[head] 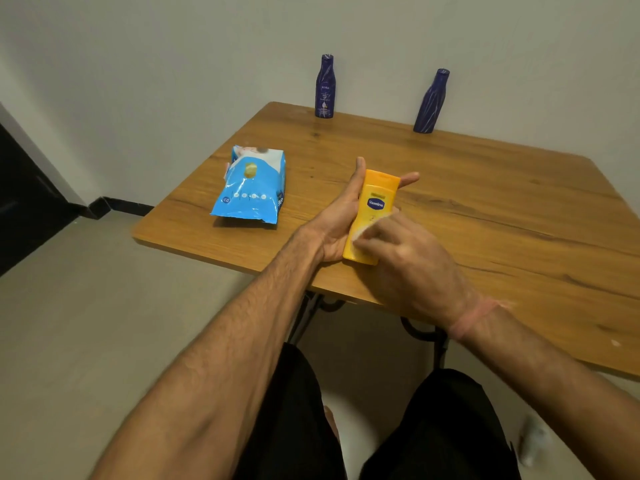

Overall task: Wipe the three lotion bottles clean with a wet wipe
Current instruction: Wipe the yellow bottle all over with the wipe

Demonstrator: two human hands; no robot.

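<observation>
We see a dim, warm-toned room under soft overhead light — no hard beams, only a faint shadow under the blue wipes pack (250,187) on the wooden table (485,209). A pale sheen lies on the tabletop near the far dark blue bottle (325,86), and the pack's foil glints. Our right hand (412,261) is smeared by motion blur — the left hand (341,216) reads sharper. Wide-angle distortion bends the table edges and stretches the forearms at the frame's bottom.

Plain home room: wooden table (485,188)
</observation>
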